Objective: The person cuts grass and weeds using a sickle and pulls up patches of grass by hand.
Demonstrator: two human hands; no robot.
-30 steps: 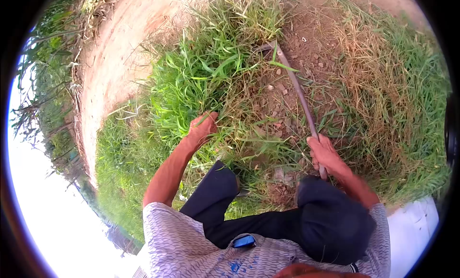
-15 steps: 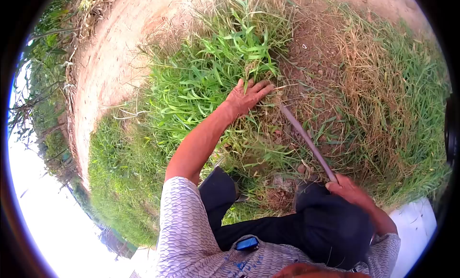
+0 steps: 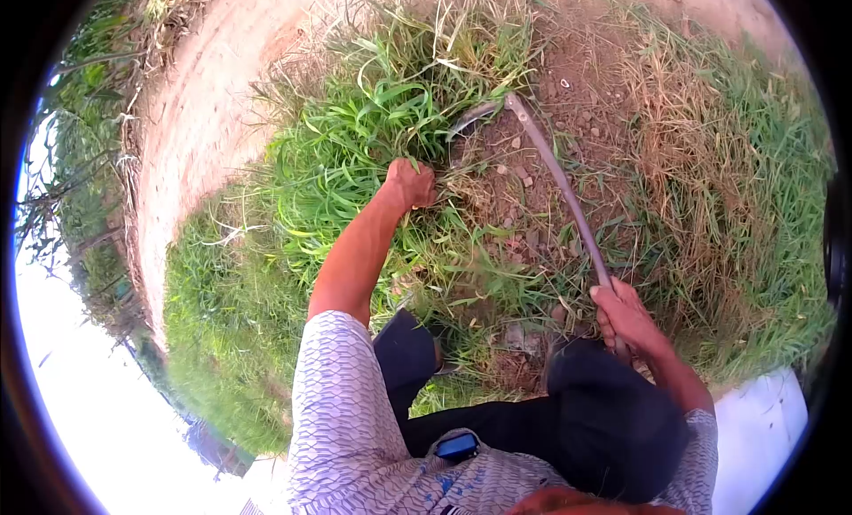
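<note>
Crouches amid growth on both sides, with a green grass clump (image 3: 355, 129) ahead to the left and a patch of bare soil (image 3: 581, 120), dotted with small stones, to the clump's right. Farther right, meets dry, straw-coloured grass (image 3: 679, 155); at far left, a pale dirt track (image 3: 209, 102) with trees (image 3: 93, 191) beyond. Brings the right knee, in dark trousers (image 3: 621, 417), up just beside the near end of a long-handled sickle (image 3: 561, 177). Extends that sickle away across the soil, its curved blade (image 3: 473, 118) turned left against the clump's edge, the tip partly lost among stems.

Has the left hand (image 3: 411, 183) curled into a fist low at the clump's right edge, just nearer than the blade and apart from it; cannot tell of any stems inside, with the palm side hidden. Clasps the sickle's handle in the right hand (image 3: 626, 318), fingers wrapped fully round, a short stub showing beyond the grip.
</note>
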